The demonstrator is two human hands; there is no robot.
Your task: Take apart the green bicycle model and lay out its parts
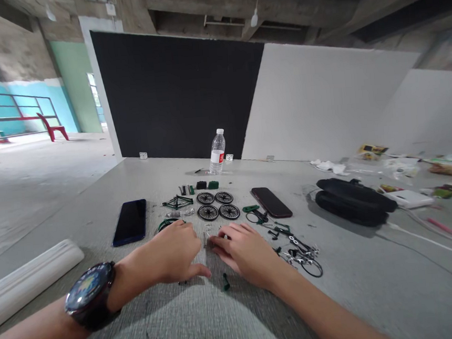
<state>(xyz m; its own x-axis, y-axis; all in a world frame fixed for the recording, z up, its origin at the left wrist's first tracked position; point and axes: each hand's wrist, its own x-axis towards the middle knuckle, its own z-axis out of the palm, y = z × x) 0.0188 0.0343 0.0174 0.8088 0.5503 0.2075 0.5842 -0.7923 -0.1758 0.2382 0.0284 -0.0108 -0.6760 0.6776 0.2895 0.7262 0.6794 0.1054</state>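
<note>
"Grip, head view?"
"R hand [244, 246] is bunched by small clear pc [206, 236], btwn both hands; hold can't be told. L hand [173, 250] is curled, thumb out; hold's hidden."
"Wheels [208, 212]?"
"Four are laid just beyond, btwn two phones [130, 222]."

The grey surface [363, 294] carries four spoked wheels [207, 212] in two rows, a small green frame [177, 201] just left of them. A blue-edged phone [130, 222] lies left, a dark phone [271, 202] right. Behind stands a clear bottle [217, 153]; farther right sits a black case [351, 200].
</note>
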